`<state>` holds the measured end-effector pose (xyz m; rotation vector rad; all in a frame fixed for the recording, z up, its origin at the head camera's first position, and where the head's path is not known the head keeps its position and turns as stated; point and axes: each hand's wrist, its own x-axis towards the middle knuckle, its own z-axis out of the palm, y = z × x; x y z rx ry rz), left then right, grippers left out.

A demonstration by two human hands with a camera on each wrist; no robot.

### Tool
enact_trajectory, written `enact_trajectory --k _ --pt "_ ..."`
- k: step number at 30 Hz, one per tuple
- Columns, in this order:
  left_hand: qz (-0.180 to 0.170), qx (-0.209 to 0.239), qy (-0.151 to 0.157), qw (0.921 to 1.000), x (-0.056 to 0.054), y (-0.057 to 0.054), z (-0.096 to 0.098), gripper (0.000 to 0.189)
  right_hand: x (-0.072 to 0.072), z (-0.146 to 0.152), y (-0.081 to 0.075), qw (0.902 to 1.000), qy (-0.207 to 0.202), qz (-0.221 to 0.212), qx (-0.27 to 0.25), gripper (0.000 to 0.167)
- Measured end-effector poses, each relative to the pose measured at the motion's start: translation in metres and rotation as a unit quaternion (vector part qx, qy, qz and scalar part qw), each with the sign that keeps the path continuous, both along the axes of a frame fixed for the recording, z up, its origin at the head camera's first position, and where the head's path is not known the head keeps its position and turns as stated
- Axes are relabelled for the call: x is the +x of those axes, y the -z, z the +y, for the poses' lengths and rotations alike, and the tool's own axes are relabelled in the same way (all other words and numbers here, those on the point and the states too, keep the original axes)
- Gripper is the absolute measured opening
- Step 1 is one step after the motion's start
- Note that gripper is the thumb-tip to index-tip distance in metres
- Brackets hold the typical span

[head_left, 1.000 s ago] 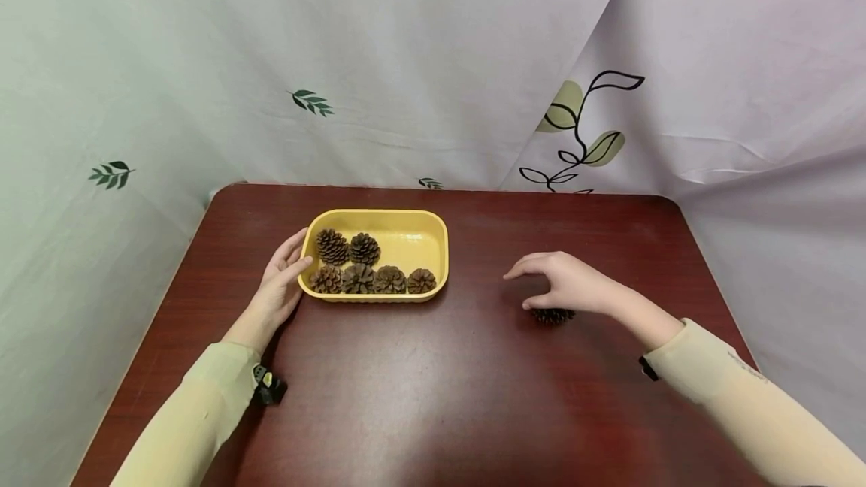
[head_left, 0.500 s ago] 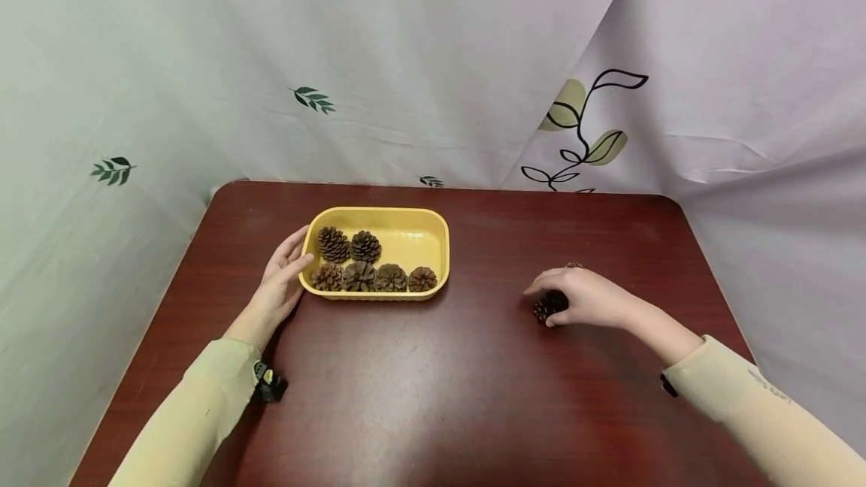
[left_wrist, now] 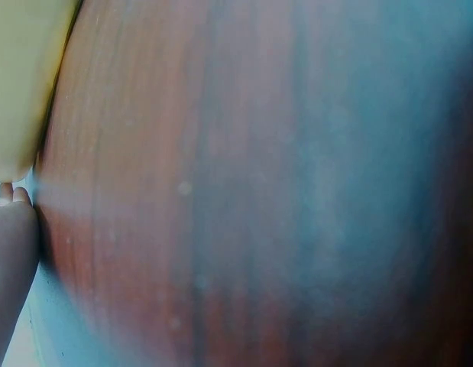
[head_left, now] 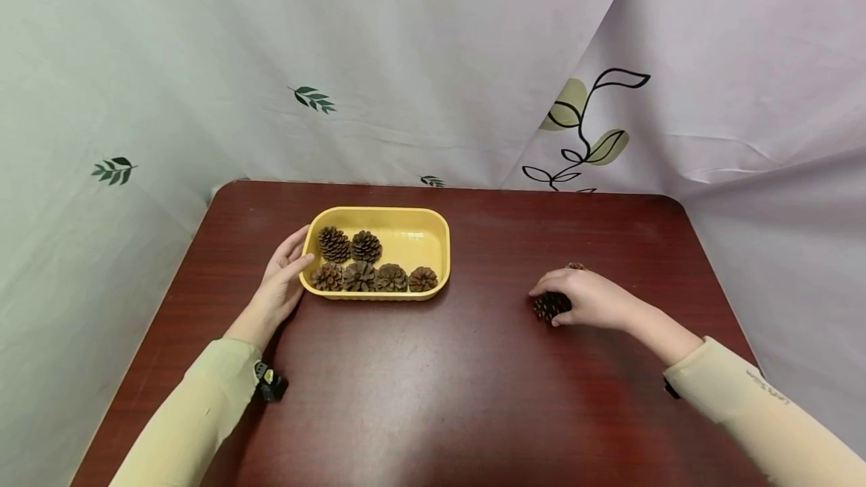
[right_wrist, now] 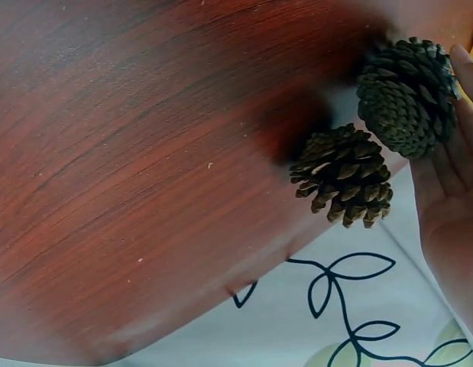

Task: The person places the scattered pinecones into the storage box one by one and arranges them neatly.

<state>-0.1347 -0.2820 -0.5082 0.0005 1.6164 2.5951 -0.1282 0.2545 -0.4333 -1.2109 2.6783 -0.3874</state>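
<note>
My left hand [head_left: 283, 276] holds the left end of a yellow rectangular tray [head_left: 441, 224], thumb over the rim and fingers along the outside. Six would be too many to list; several brown pine cones [head_left: 358, 276] lie in it, along the front and at the back left. On the right of the table my right hand [head_left: 595, 300] grips a dark pine cone [head_left: 549, 307] between thumb and fingers; the same cone [right_wrist: 408, 99] fills the palm side in the right wrist view. A second pine cone [right_wrist: 343, 176] sits right beside it, mostly hidden behind the hand in the head view.
Everything stands on a dark red wooden table [head_left: 419, 382] with rounded back corners. A pale cloth [head_left: 406, 58] with leaf prints hangs behind and at both sides. The left wrist view shows mostly tabletop, with the tray's yellow wall [left_wrist: 22, 84] at its left edge.
My right hand has moved right and slightly toward me, and its thumb and fingers have closed round the pine cone. The left hand and tray stay in place.
</note>
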Motion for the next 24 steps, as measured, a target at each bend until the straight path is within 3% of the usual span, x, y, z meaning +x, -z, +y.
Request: enact_trajectory --k 16,24 --pt "0.002 0.008 0.003 1.0000 0.0006 0.0000 -0.0002 0.049 -0.0024 -0.0014 0.0059 0.9995 -0.001 0.031 -0.007 0.044" --pt "0.001 0.010 0.001 0.9999 0.0015 -0.0005 0.0004 0.048 -0.0043 -0.0040 0.0048 0.9988 0.008 0.034 -0.034 0.042"
